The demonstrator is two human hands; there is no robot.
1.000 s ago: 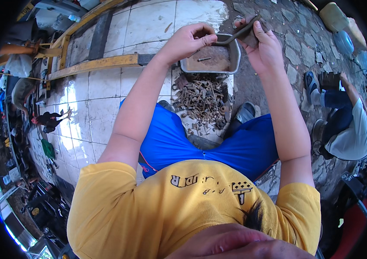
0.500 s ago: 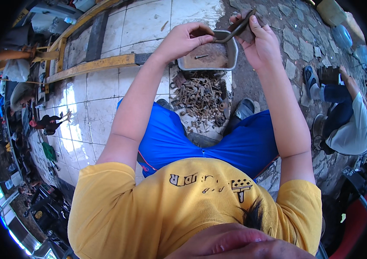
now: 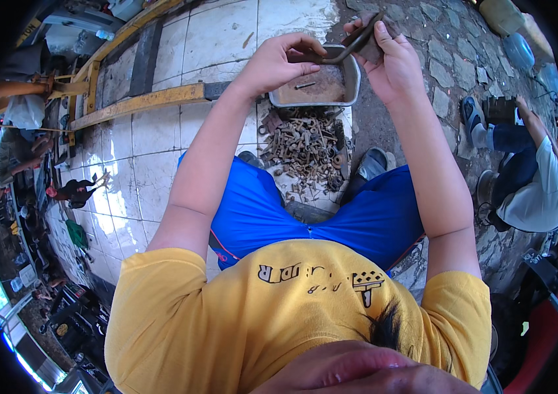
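Note:
In my right hand (image 3: pixel 393 62), raised beyond the far right side of the tray, is a dark bent metal bar (image 3: pixel 357 43). A flat brownish piece, perhaps a rag, shows behind it between my fingers. The bar's curved lower end reaches left over the tray's far rim. Beside that end is my left hand (image 3: pixel 272 65), thumb and fingers apart, holding nothing visible. Below both hands sits a grey rectangular tray (image 3: pixel 356 92) with a brown, dirty bottom and one small bolt (image 3: pixel 305 86) in it. Nearer me lies a pile of rusty bolts, nuts and washers (image 3: pixel 305 148) on the floor.
A yellow and black metal frame (image 3: pixel 141 105) stands on white tiles at left. Further left are a dark chicken (image 3: pixel 77 192) and another person's arm (image 3: pixel 23 87). At right, a person in a pale shirt (image 3: pixel 538 194) sits on stony ground. Plastic containers (image 3: pixel 520 52) stand far right.
The thumb and fingers of my left hand have spread further apart beside the bar's end. My right hand has shifted slightly left with the bar. The tray and pile look unchanged.

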